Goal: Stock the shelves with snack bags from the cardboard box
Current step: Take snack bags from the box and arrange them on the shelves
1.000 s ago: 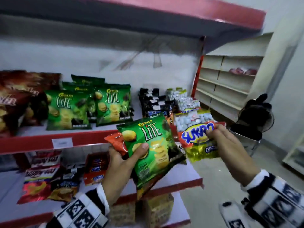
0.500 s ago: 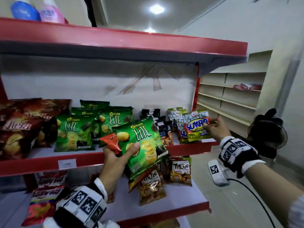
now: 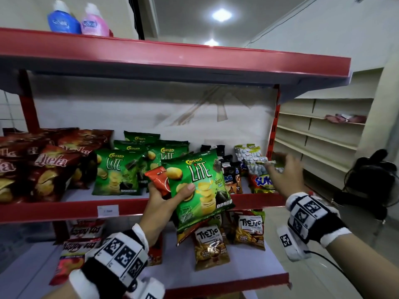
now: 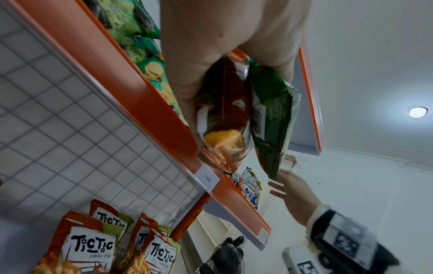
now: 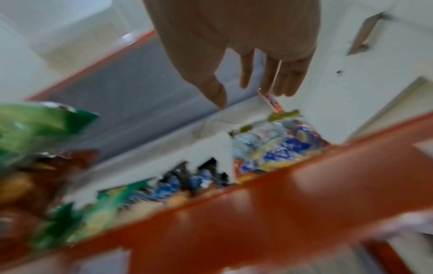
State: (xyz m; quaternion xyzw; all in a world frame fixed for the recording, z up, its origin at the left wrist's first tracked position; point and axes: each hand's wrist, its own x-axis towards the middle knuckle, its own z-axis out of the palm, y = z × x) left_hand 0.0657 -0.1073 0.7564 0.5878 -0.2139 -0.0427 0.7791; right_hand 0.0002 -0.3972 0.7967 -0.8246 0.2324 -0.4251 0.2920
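Middle shelf, red-edged metal with a pale deck (image 3: 71, 196), stock recorded left to right: dark red Qtela crisp bags (image 3: 46, 167), standing in overlapping rows at the far left; glossy green Chitato Lite crisp bags (image 3: 117, 171) beside them, upright, several deep. A white price label (image 3: 108, 211) was fixed to the shelf's front lip below these. Left hand (image 3: 164, 203), wrist in a black-and-white marker band, was raised in front of the shelf edge, fingers and thumb curled round two packets together: one green Chitato Lite bag (image 3: 199, 186), tilted, thumb pressed on its face, and behind it an orange-red foil snack bag (image 3: 158, 180); the left wrist view showed both pinched side by side in the grip (image 4: 225, 103). Further right on the shelf stood small black-and-blue packets (image 3: 230, 169), partly hidden, then Sukro nut bags in blue, yellow and clear film (image 3: 260, 180) at the right end, near the red upright. Right hand (image 3: 282, 175) hovered just in front of the Sukro bags, fingers spread and straight, holding nothing; motion blur left contact with the bags uncertain. Lower shelf held Happy Tos bags (image 3: 85, 231) at left and brown Tic Tic stick bags (image 3: 210, 244) at right. Top shelf carried a blue bottle (image 3: 62, 21) and a pink bottle (image 3: 94, 22). No cardboard box appeared in any view.
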